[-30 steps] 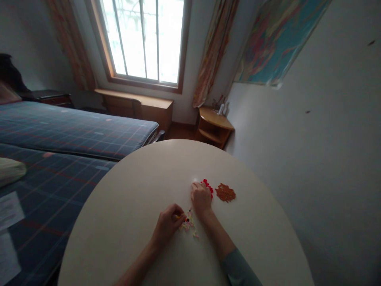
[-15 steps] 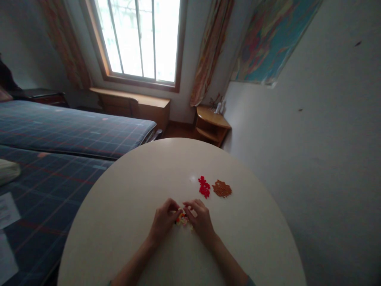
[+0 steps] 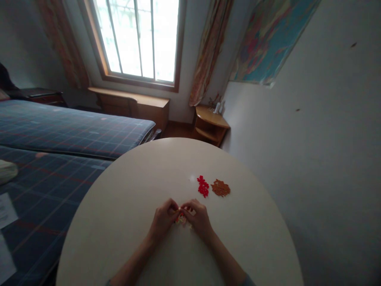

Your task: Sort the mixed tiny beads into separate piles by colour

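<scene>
My left hand [image 3: 164, 216] and my right hand [image 3: 199, 217] meet at the fingertips over a round cream table [image 3: 149, 171]. Both are closed in a pinch, with something small and pale between them that I cannot make out. Just under the fingers lies a small heap of mixed pieces [image 3: 182, 219] in white, pink, yellow and red, partly hidden by the hands. Beyond my right hand sits a pile of small red pieces [image 3: 203, 186]. A pile of small brown pieces [image 3: 220, 188] lies to the right of the red one.
Left of the table stands a bed with a blue plaid mattress [image 3: 74, 127]; papers [image 3: 6, 210] lie on it. A wooden desk [image 3: 133, 98] is below the window, and a small corner shelf [image 3: 211, 117] stands behind the table. The white wall [image 3: 321, 159] rises at the right.
My right hand has moved slightly left, so its fingertips now touch those of my left hand. The left hand and the piles stay where they were.
</scene>
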`<state>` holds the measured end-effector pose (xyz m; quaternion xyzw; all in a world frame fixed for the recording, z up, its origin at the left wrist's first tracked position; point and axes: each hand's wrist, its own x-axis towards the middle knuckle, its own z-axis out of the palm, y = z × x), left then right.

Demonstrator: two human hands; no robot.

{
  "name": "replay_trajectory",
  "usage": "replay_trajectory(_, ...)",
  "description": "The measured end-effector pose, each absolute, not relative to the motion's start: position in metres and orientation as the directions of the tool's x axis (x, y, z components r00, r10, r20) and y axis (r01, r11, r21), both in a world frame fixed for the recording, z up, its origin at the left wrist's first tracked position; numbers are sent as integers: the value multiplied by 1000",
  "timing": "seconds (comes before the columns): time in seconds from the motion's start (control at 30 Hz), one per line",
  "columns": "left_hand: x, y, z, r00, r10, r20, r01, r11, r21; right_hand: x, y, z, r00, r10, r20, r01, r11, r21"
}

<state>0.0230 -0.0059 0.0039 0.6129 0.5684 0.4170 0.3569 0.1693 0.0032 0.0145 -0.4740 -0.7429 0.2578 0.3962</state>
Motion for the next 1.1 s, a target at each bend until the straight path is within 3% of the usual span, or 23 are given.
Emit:
replay_trajectory(0.2,24,-3,2,6,988,157,400,-146,905,191,31,7,-22,870,492,657,384,-649)
replay_trajectory(0.3,24,-2,1,39,983,180,439,-178,880,198,50,7,-19,848,530,754,360,-549)
replay_trajectory(0.63,27,-8,-4,329,889,320,522,-453,723,175,72,14,-93,908,408,955,198,-223)
replay_trajectory(1.1,25,-9,-1,363,885,292,525,-453,720,174,63,21,-102,923,371,973,170,-154)
